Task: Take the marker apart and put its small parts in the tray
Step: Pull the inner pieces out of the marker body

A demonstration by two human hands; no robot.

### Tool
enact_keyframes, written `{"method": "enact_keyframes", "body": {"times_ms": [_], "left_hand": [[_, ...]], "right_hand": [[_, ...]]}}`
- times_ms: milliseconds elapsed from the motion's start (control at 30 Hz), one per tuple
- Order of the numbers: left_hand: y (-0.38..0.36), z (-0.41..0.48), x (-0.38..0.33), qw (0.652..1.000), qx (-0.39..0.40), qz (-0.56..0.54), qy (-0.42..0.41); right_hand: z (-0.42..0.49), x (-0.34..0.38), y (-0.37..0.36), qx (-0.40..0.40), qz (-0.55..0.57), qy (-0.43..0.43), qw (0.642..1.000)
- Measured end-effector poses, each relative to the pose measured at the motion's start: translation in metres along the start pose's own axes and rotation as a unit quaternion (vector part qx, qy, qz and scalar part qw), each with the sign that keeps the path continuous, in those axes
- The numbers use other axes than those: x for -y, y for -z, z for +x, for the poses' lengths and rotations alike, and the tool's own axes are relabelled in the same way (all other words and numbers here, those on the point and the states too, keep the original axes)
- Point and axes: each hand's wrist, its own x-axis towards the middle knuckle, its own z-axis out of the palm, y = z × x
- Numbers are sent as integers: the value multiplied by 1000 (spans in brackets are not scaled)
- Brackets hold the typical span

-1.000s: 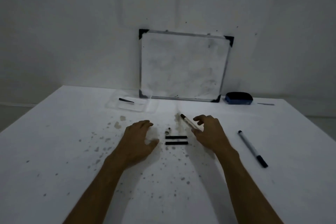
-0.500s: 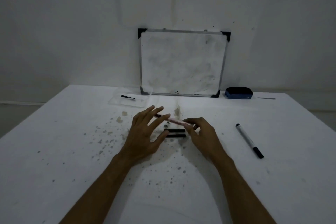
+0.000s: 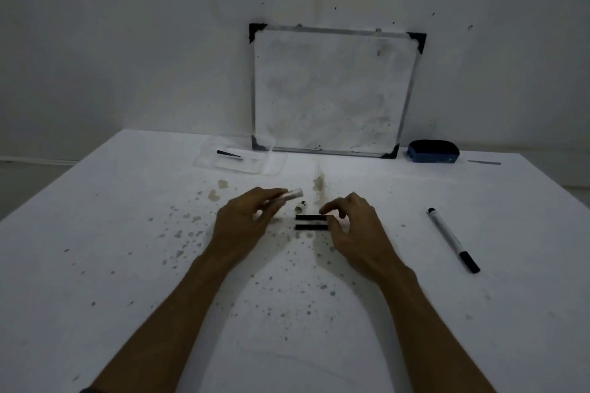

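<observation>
Disassembly is judged to be partly done. A pale, translucent marker barrel (image 3: 285, 197) is held in the left hand (image 3: 245, 223), pinched between thumb and fingers (image 3: 271, 215) with its open end pointing away toward the whiteboard. The landmark taken here is the pair of short black rectangular sticks (image 3: 312, 222), which lie side by side, parallel, on the white, ink-spattered bench (image 3: 127, 233). The barrel is held just left of and slightly beyond that pair. A small silvery cylindrical part (image 3: 300, 207) lies just beyond the sticks, between them and the barrel end; what it is cannot be told. The right hand (image 3: 354, 229) is poised at the right end of the sticks with thumb and forefinger narrowly apart; whether the nearer stick is already touched cannot be told, and nothing is seen gripped.

Well beyond the sticks and to their left, a clear, shallow plastic tray (image 3: 207, 158) is seen holding one thin black tapered piece (image 3: 229, 154), so one small part is judged delivered. Left to do: the sticks, the small cylinder and perhaps the barrel are to be carried to the tray. A whole white marker with a black cap (image 3: 452, 239) lies well to the right of the sticks, untouched. A blue eraser (image 3: 433, 151) and a framed whiteboard (image 3: 332, 89) stand far beyond them.
</observation>
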Motion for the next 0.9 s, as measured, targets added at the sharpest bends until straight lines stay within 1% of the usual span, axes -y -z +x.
{"method": "enact_keyframes", "body": {"times_ms": [100,267,300,400,467,567,667,733,900], "left_hand": [[6,0,6,997,10,-46,54],[8,0,-1,990,15,-95,102],[6,0,-4,986,27,-120,113],[1,-2,-16,965,57,-207,149],[-2,-3,-21,954,51,-245,164],[-4,-2,-26,942,37,-280,180],[-6,-1,-27,935,50,-297,186],[-7,-1,-26,930,53,-308,196],[-8,-2,-23,929,55,-315,184]], "right_hand": [[-4,-6,-4,19,-54,14,998],[-5,-1,-6,45,-56,11,997],[-5,0,-5,43,-33,4,999],[-2,7,0,11,102,-56,993],[2,8,3,-18,164,-83,983],[8,9,9,-22,287,-122,950],[9,5,9,-32,383,-154,910],[10,1,6,-45,404,-171,898],[12,-3,5,-47,389,-191,900]]}}
